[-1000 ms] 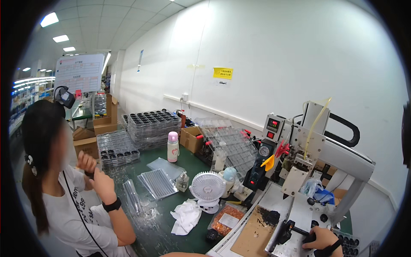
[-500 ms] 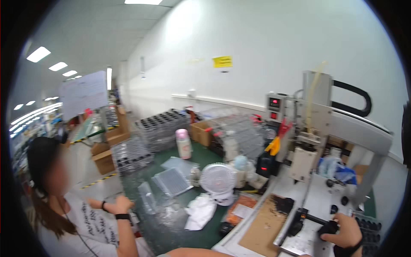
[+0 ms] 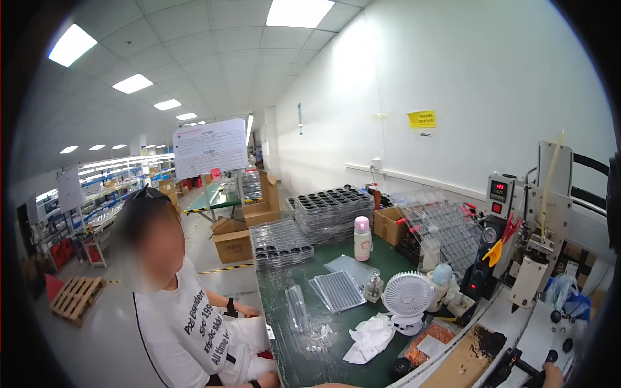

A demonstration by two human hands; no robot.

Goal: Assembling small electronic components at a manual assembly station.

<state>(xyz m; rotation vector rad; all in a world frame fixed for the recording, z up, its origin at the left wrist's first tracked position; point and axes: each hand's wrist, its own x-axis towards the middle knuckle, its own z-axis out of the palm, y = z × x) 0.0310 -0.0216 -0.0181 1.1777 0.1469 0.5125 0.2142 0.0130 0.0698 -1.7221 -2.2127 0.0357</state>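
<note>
Black bar-shaped handle [image 3: 527, 368] lies at the near end of the metal plate [image 3: 533, 336], and its right end meets the fingers of the right hand [image 3: 554, 375]. This hand is partly cut by the lower border of the view, so I cannot tell if the fingers close around the handle or only touch it. The left hand is outside the view, and its grip I cannot tell.

Three round black caps [image 3: 567, 345] lie on the plate, beyond the hand. Beside the left edge of the plate is a brown board [image 3: 453, 375], with a heap of black shavings [image 3: 490, 340] near its far end. On the green desk [image 3: 310, 362], close to its right edge, there are a bag of orange parts [image 3: 428, 344], a white fan [image 3: 407, 294] and a white cloth [image 3: 370, 337]. Two stacks of clear trays [image 3: 333, 213] stand toward the far left corner. A co-worker [image 3: 187, 330] sits at the left edge.
</note>
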